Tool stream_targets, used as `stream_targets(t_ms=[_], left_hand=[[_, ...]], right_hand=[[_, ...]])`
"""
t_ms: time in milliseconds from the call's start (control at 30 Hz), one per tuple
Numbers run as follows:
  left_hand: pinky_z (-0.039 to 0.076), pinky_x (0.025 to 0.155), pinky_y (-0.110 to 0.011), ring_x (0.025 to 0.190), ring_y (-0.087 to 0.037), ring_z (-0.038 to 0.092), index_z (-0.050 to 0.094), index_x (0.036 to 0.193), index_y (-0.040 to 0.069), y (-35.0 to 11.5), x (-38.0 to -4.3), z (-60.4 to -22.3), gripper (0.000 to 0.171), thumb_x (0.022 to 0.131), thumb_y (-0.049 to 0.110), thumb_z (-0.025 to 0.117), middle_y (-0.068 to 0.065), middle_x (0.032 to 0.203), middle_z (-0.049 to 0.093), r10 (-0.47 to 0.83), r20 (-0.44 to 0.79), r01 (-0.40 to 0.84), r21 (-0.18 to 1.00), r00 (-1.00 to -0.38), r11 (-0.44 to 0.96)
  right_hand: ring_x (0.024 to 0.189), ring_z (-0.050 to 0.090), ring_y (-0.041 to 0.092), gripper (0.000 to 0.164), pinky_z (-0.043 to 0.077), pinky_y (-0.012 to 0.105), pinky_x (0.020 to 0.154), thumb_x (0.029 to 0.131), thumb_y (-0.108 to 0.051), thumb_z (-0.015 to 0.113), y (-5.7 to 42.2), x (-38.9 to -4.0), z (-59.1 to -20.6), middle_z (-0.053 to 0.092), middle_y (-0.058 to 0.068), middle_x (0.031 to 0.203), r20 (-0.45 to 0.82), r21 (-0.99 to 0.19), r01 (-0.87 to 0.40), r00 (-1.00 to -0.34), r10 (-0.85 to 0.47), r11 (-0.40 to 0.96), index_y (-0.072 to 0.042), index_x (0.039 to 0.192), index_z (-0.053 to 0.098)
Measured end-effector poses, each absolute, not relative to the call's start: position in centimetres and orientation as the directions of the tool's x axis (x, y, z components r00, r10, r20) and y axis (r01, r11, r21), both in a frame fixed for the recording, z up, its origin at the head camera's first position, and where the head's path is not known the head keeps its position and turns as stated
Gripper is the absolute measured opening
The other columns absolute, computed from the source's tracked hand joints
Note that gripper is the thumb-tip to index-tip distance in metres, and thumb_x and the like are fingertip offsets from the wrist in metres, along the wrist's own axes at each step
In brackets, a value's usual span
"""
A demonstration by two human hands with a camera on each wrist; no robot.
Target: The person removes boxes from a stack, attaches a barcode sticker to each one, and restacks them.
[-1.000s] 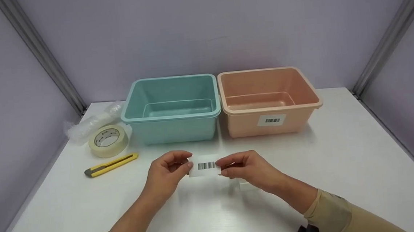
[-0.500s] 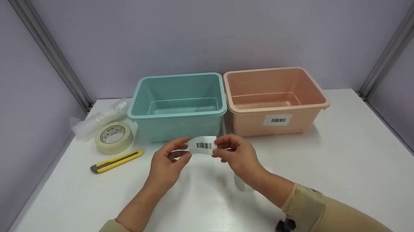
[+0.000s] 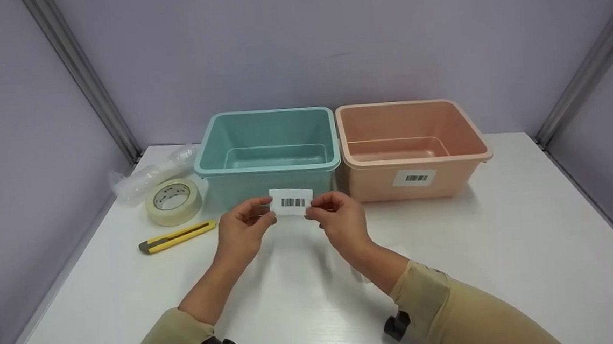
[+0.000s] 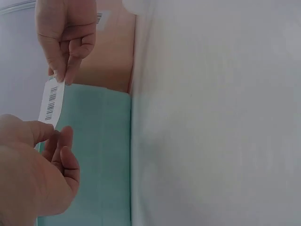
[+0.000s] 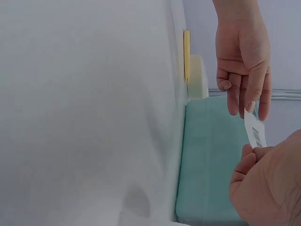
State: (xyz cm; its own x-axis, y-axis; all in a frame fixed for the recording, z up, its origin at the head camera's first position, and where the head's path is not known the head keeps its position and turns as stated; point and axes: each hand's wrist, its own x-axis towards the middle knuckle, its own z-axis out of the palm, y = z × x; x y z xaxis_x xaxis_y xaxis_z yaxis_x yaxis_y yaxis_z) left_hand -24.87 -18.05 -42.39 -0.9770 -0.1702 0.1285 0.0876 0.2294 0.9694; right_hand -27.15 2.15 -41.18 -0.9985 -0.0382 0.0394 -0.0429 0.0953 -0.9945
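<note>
A white barcode label [image 3: 291, 202] is stretched between both hands in front of the teal bin [image 3: 268, 169]. My left hand [image 3: 239, 230] pinches its left edge between thumb and fingers, and my right hand [image 3: 342, 223] pinches the right edge. In the left wrist view the label [image 4: 51, 101] looks slightly bowed, its printed side showing. The teal bin's front wall stands just behind the label; whether they touch I cannot tell. Beside it is a pink bin [image 3: 417, 132], which bears a similar barcode label [image 3: 415, 178] on its front.
Left of the bins lie a roll of tape [image 3: 174, 203], a yellow utility knife [image 3: 177, 237] and a clear bubble-wrap bundle [image 3: 153, 176]. Something pale and thin lies on the white table [image 3: 507, 266], partly behind my right forearm. Panels enclose the table at back and sides.
Both hands have carried the label forward from over the table to the teal bin's front. It curved midway and is flatter now. The head view has shifted slightly.
</note>
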Motion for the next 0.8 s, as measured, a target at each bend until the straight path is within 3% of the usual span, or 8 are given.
stream_targets(t_ms=[267,500,800], left_hand=[[0.058,0.081,-0.021,0.098,-0.022,0.067,0.081,0.123,0.013,-18.6,-25.2,-42.5,0.024,0.1,0.008,0.074,-0.004,0.115,0.077,-0.212,0.179,0.106,0.943,-0.961,0.314],[0.056,0.082,-0.025,0.1,-0.021,0.064,0.081,0.125,0.016,-19.2,-25.6,-42.8,0.024,0.102,0.012,0.073,-0.001,0.116,0.077,-0.245,0.208,0.094,0.908,-0.947,0.408],[0.054,0.082,-0.026,0.098,-0.021,0.066,0.081,0.123,0.011,-20.2,-26.3,-43.3,0.024,0.101,0.008,0.074,-0.005,0.113,0.078,-0.273,0.318,0.163,0.868,-0.908,0.468]], right_hand=[[0.101,0.069,0.021,0.019,0.059,0.031,0.086,0.096,-0.001,0.076,0.9,-27.9,-41.6,0.076,0.005,0.109,0.065,-0.986,-0.07,-0.997,-0.035,0.153,-0.007,0.113,0.082],[0.115,0.065,0.022,0.033,0.057,0.034,0.097,0.101,0.001,0.067,0.1,-28.3,-41.9,0.073,0.006,0.129,0.082,-0.978,-0.103,-0.989,-0.119,0.182,-0.008,0.132,0.075],[0.136,0.058,0.024,0.039,0.049,0.038,0.11,0.106,0.005,0.053,-0.6,-28.8,-42.4,0.065,0.011,0.144,0.185,-0.949,-0.237,-0.953,-0.241,0.208,-0.003,0.142,0.067]])
